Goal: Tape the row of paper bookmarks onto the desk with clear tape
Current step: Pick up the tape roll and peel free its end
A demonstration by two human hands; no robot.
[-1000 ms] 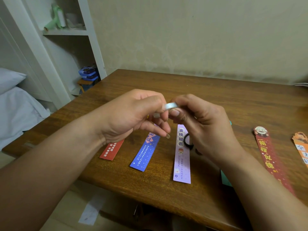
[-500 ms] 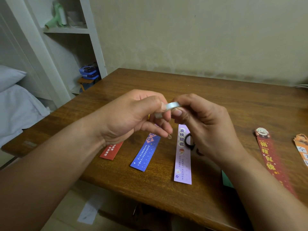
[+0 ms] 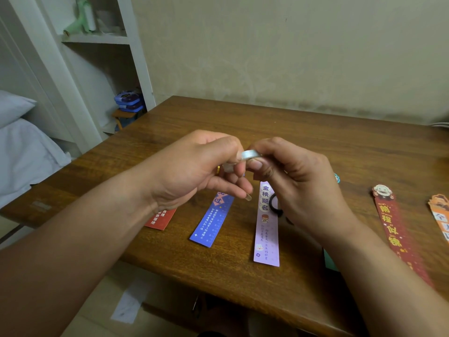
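Note:
Both hands are raised above the brown desk (image 3: 315,132) and meet at a small roll of clear tape (image 3: 250,155). My left hand (image 3: 194,169) pinches the roll from the left, and my right hand (image 3: 296,181) grips it from the right. Below them a row of paper bookmarks lies on the desk: a red one (image 3: 161,218) partly hidden by my left wrist, a blue one (image 3: 212,221), a lilac one (image 3: 266,229), a long dark red one (image 3: 393,229) and an orange one (image 3: 441,215) at the right edge.
A black ring-shaped handle (image 3: 275,207) shows under my right hand. A teal paper corner (image 3: 329,261) pokes out beside my right forearm. White shelves (image 3: 97,40) and a bed with a pillow (image 3: 14,108) stand left of the desk. The wall runs behind it.
Both hands stay at the tape roll with only slight shifts of the fingers. The view has drifted a little.

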